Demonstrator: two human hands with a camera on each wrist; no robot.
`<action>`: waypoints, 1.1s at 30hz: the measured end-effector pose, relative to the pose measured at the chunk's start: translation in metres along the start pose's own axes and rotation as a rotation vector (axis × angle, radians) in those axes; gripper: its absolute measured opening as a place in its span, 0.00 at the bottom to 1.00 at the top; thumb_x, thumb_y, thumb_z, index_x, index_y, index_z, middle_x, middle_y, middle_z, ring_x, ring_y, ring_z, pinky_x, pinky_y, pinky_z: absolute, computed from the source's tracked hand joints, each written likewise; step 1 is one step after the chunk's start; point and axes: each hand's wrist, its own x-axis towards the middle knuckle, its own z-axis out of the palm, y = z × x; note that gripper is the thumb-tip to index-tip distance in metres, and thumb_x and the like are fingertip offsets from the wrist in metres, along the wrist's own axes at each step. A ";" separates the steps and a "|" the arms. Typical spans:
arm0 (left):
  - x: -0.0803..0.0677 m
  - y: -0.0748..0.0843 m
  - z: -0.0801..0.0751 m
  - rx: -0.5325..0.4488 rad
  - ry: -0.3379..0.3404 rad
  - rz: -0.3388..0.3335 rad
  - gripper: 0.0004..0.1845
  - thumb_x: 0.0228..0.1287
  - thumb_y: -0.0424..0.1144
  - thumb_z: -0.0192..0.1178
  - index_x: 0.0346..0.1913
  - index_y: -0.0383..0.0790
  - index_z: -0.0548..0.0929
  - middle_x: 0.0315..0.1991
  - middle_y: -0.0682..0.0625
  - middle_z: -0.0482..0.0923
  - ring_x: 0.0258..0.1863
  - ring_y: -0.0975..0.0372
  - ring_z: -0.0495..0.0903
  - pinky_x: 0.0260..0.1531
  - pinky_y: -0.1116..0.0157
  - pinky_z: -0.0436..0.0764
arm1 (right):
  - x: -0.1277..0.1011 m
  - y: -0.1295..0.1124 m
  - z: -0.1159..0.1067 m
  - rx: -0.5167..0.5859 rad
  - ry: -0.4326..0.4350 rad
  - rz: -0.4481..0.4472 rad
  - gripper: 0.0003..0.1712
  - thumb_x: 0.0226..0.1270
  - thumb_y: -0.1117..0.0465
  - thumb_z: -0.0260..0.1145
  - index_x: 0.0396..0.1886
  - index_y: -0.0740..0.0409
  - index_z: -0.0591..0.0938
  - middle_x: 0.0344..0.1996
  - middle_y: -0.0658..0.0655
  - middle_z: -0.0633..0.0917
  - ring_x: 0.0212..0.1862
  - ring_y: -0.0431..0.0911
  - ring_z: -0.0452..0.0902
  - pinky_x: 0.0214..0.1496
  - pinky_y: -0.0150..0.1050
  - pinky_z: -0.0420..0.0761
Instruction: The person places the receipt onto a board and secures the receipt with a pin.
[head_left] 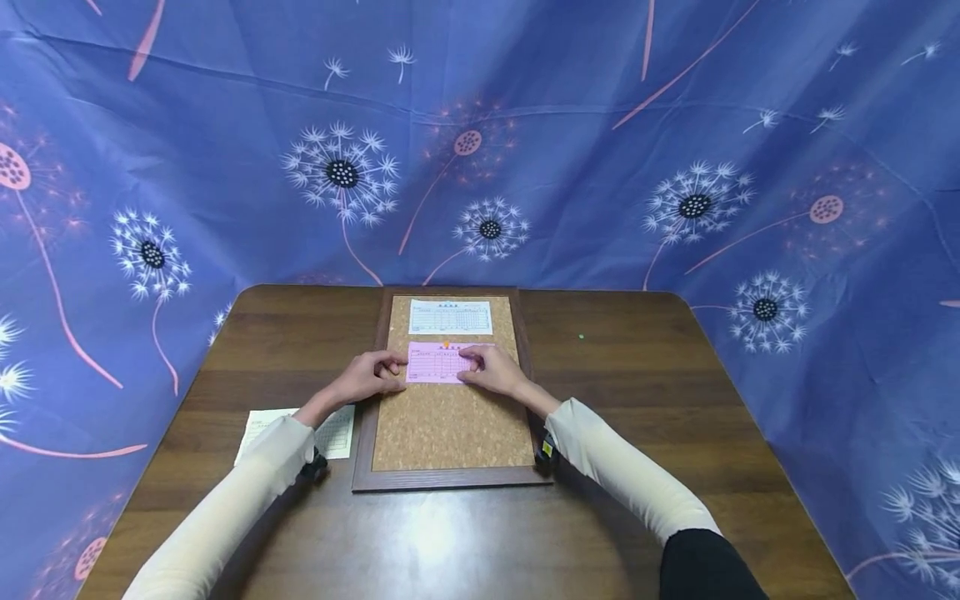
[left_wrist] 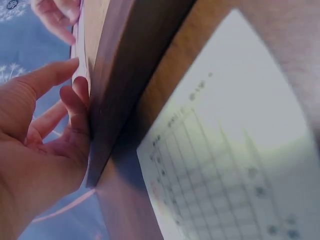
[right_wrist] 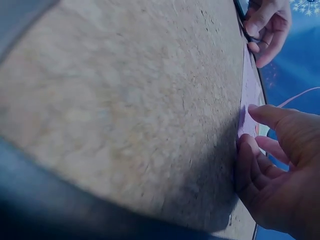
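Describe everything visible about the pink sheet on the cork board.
The pink sheet is a small rectangular paper form printed with a ruled table. It lies flat on the cork board, just below a white form. An orange spot, perhaps a pin, sits at its top edge. The left hand touches its left edge and the right hand its right edge.

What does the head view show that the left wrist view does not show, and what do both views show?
Only the head view shows the whole cork board, the white form pinned at its top, the right hand resting on the pink slip's right end, and the blue flowered cloth behind. Only the left wrist view shows the printed grid of the pale sheet up close, though blurred. Both show the left hand at the pink slip by the board's left frame.
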 end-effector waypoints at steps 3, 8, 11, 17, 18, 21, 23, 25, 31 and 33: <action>-0.010 -0.004 -0.004 -0.039 -0.010 -0.004 0.25 0.62 0.31 0.70 0.61 0.25 0.79 0.42 0.35 0.79 0.28 0.67 0.72 0.26 0.74 0.71 | -0.010 0.001 -0.005 0.093 -0.037 -0.017 0.26 0.63 0.63 0.74 0.58 0.72 0.81 0.27 0.56 0.83 0.28 0.36 0.70 0.32 0.28 0.70; -0.031 -0.005 -0.018 -0.068 -0.010 -0.039 0.26 0.63 0.32 0.70 0.62 0.27 0.78 0.45 0.33 0.80 0.29 0.68 0.74 0.26 0.71 0.74 | -0.026 0.005 -0.013 0.164 -0.035 -0.054 0.29 0.66 0.66 0.71 0.63 0.74 0.76 0.29 0.59 0.85 0.24 0.34 0.73 0.27 0.27 0.74; -0.044 -0.009 -0.029 -0.055 -0.015 -0.052 0.26 0.64 0.32 0.69 0.64 0.27 0.77 0.45 0.34 0.80 0.29 0.68 0.75 0.26 0.69 0.77 | -0.038 0.009 -0.020 0.191 -0.009 -0.066 0.29 0.67 0.67 0.69 0.65 0.73 0.74 0.30 0.60 0.85 0.23 0.34 0.75 0.25 0.29 0.77; -0.078 -0.030 -0.055 0.009 0.038 -0.088 0.26 0.64 0.34 0.70 0.63 0.28 0.78 0.48 0.35 0.80 0.35 0.69 0.76 0.29 0.68 0.80 | -0.064 0.020 -0.036 0.203 -0.002 -0.067 0.24 0.68 0.67 0.69 0.62 0.71 0.79 0.30 0.58 0.85 0.25 0.34 0.74 0.25 0.29 0.76; -0.085 -0.033 -0.059 0.026 0.060 -0.097 0.26 0.63 0.35 0.70 0.63 0.29 0.78 0.48 0.35 0.80 0.36 0.70 0.76 0.30 0.69 0.79 | -0.068 0.022 -0.038 0.199 0.004 -0.066 0.23 0.68 0.68 0.69 0.61 0.71 0.79 0.30 0.57 0.84 0.25 0.34 0.74 0.26 0.28 0.76; -0.109 -0.043 -0.072 0.082 0.135 -0.107 0.27 0.62 0.35 0.71 0.62 0.28 0.78 0.48 0.37 0.80 0.36 0.72 0.75 0.31 0.70 0.77 | -0.079 0.030 -0.043 0.183 0.026 -0.071 0.22 0.68 0.67 0.70 0.59 0.69 0.81 0.28 0.55 0.83 0.25 0.34 0.73 0.28 0.27 0.73; -0.125 -0.050 -0.080 0.130 0.196 -0.121 0.27 0.61 0.35 0.72 0.61 0.27 0.79 0.47 0.38 0.80 0.35 0.74 0.74 0.31 0.71 0.75 | -0.086 0.035 -0.045 0.183 0.033 -0.077 0.21 0.68 0.67 0.70 0.58 0.68 0.82 0.27 0.54 0.82 0.26 0.35 0.71 0.29 0.27 0.72; -0.141 -0.056 -0.085 0.164 0.240 -0.147 0.28 0.59 0.35 0.73 0.60 0.27 0.79 0.45 0.40 0.80 0.34 0.76 0.74 0.30 0.71 0.75 | -0.092 0.038 -0.046 0.186 0.035 -0.084 0.21 0.68 0.66 0.70 0.58 0.68 0.82 0.27 0.53 0.81 0.26 0.35 0.70 0.29 0.27 0.70; -0.167 -0.066 -0.095 0.236 0.271 -0.221 0.30 0.58 0.38 0.74 0.62 0.29 0.78 0.48 0.39 0.79 0.35 0.75 0.74 0.33 0.71 0.74 | -0.107 0.048 -0.050 0.211 0.026 -0.087 0.19 0.67 0.66 0.71 0.57 0.67 0.83 0.25 0.52 0.79 0.26 0.34 0.68 0.27 0.27 0.68; -0.170 -0.067 -0.096 0.255 0.274 -0.240 0.32 0.58 0.39 0.75 0.63 0.29 0.77 0.49 0.38 0.79 0.36 0.75 0.73 0.35 0.71 0.72 | -0.109 0.050 -0.050 0.218 0.018 -0.079 0.19 0.68 0.66 0.70 0.57 0.67 0.83 0.25 0.51 0.79 0.26 0.34 0.68 0.27 0.26 0.68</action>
